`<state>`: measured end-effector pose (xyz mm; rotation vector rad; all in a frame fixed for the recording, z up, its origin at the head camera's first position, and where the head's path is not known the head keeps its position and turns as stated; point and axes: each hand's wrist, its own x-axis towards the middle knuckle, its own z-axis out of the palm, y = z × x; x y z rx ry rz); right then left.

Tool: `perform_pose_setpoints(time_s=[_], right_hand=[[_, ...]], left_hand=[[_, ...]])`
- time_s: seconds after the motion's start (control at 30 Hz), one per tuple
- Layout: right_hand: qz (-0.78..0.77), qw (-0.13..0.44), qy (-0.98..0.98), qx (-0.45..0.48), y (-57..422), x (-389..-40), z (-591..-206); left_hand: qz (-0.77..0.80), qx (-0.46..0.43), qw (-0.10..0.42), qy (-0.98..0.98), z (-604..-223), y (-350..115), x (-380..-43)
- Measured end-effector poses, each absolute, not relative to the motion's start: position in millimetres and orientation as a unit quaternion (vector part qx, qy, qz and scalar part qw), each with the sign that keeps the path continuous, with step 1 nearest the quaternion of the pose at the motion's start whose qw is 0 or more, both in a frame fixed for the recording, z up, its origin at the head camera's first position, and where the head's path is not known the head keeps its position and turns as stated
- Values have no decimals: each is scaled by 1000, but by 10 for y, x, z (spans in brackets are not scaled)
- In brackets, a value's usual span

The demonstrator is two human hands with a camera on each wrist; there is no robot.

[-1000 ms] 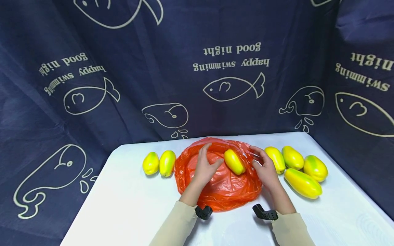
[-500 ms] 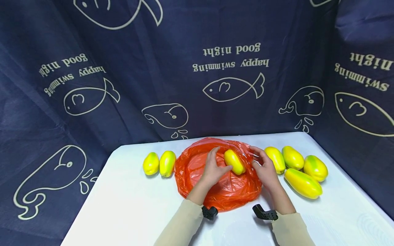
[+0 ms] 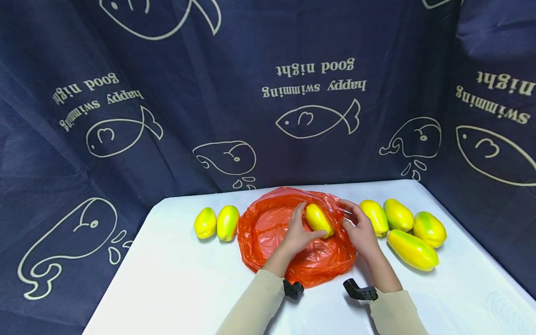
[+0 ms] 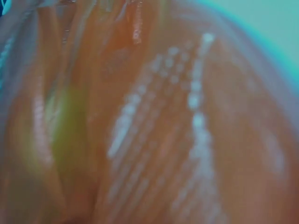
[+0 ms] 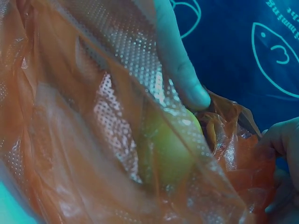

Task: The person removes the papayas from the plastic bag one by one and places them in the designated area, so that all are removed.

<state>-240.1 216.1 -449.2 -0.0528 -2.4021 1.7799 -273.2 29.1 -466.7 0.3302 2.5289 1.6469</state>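
A red plastic bag [image 3: 272, 232] lies spread with its mouth open on the table, and one yellow-green papaya [image 3: 319, 220] sits inside its right part. My left hand [image 3: 298, 236] reaches in over the bag, its fingers at the papaya's upper left end and its thumb across the lower end. At the bag's right rim my right hand [image 3: 361, 232] holds the thin plastic. In the right wrist view the papaya [image 5: 168, 149] shows dimly through the film, with fingers [image 5: 285, 137] pinching the plastic beside it. Blurred red plastic [image 4: 159, 140] fills the left wrist view.
Two papayas [image 3: 227, 223] stand side by side left of the bag. Several more papayas [image 3: 412, 250] lie grouped to the right, close beside my right hand. A dark blue curtain [image 3: 234, 116] with fish drawings hangs behind the white table [image 3: 167, 279].
My left hand has moved right across the bag to the papaya, and its thumb and fingers now span it. My right hand and the bag have stayed in place.
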Motion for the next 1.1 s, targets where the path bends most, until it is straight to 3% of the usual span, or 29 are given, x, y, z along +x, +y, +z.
perform_pose_setpoints(time_s=[1.1], right_hand=[[584, 85, -807, -6, 2152, -2438, -4555]], left_hand=[[494, 103, 48, 862, -4864, 449, -2841]])
